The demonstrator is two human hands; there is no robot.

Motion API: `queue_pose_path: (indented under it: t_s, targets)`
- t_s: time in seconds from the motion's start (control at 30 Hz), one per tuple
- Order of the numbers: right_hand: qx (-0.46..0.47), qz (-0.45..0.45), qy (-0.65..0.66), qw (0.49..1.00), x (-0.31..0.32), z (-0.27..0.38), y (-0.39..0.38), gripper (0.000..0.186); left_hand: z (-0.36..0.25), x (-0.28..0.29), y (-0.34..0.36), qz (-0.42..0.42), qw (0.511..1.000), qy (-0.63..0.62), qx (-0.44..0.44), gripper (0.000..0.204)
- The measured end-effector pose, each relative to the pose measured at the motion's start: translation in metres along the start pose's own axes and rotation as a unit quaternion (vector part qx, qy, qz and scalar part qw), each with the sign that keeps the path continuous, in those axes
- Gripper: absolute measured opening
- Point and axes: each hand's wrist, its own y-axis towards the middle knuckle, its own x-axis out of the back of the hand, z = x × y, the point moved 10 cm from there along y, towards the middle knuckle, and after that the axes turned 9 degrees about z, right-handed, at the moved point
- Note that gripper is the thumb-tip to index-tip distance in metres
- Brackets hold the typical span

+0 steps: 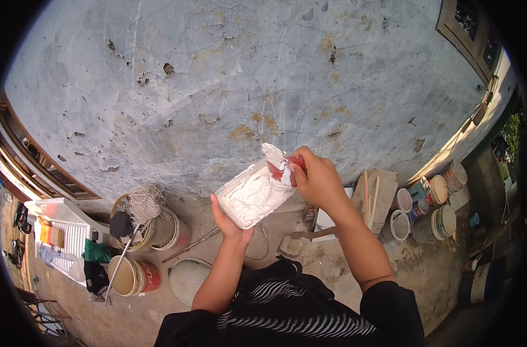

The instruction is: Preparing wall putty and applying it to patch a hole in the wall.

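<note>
My left hand (231, 225) is closed around the lower side of a white rectangular tub (233, 213), its thumb up along the edge. Thick white putty (253, 196) fills the tub, with an uneven, swirled surface. In my right hand (319, 180) is a red putty knife (279, 172), its end smeared with a lump of white putty. The knife is over the tub's far right corner; whether it touches the rim I cannot tell. Beyond both hands rises a pale blue-grey wall (217, 87) with cracks, chips and patches of flaked paint.
A string mop (145, 205) rests among buckets on the left, near another bucket (124, 276) and a round basin (188, 280). Several buckets (399, 225) and paint cans stand on the right, by leaning boards (381, 194). A window frame (466, 37) sits at upper right.
</note>
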Motion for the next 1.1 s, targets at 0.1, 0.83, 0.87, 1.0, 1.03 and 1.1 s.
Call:
queue_pose_path:
  t_s: [0.1,0.83,0.87,1.0,1.03,1.1]
  targets:
    - [0.014,-0.019,0.009,1.000,-0.005,0.004,0.005,0.013,0.003,-0.004,-0.001,0.000,1.000,0.008,0.004,0.086]
    - [0.038,-0.018,0.130,0.991,-0.022,0.006,-0.009,0.013,0.012,-0.011,-0.010,-0.002,0.998,-0.047,0.040,0.088]
    - [0.038,-0.018,0.130,0.991,-0.026,0.011,-0.014,0.013,0.014,-0.009,-0.011,-0.012,0.997,-0.060,0.048,0.088]
    - [0.096,0.043,0.104,0.989,-0.029,0.038,-0.025,0.011,0.012,-0.006,-0.009,-0.012,0.998,-0.036,0.042,0.086]
    - [0.086,0.039,0.116,0.989,-0.024,0.035,-0.024,0.010,0.011,-0.006,-0.010,-0.018,0.998,-0.035,0.043,0.085]
    - [0.082,-0.009,0.108,0.991,-0.010,0.024,-0.020,0.010,0.011,-0.010,-0.013,-0.024,0.998,-0.033,0.046,0.085]
